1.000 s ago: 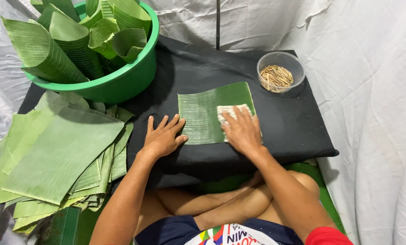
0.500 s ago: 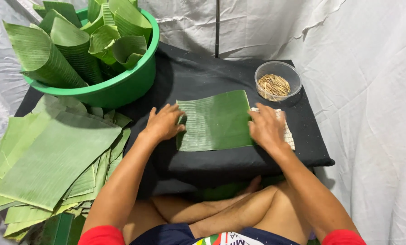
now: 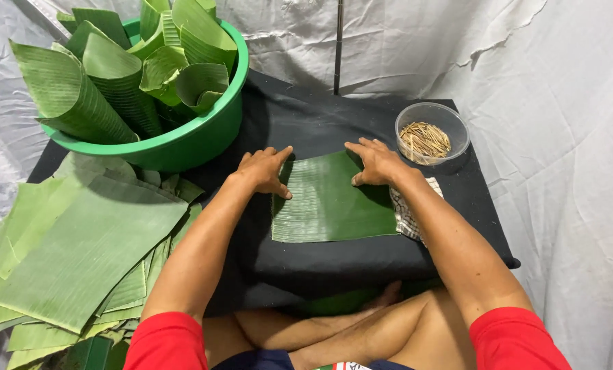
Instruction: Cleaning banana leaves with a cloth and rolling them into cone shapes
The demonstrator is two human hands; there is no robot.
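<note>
Nearest me, below my crossed legs' edge of the black-draped tabletop (image 3: 361,264), a stack of flat banana leaves (image 3: 80,253) lies off to my left. On the cloth I see a rectangular banana leaf piece (image 3: 330,205) lying flat, my left hand (image 3: 265,171) open and pressing its upper left corner, my right hand (image 3: 378,163) open with fingers spread on its upper right edge, a checked cloth (image 3: 408,212) just beside it. Farther off stand a clear bowl of wooden picks (image 3: 431,133) at right and a green basin (image 3: 183,144) of rolled leaves at left.

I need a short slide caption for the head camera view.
Both hands, left hand and right hand, flat on a banana leaf piece.
</note>
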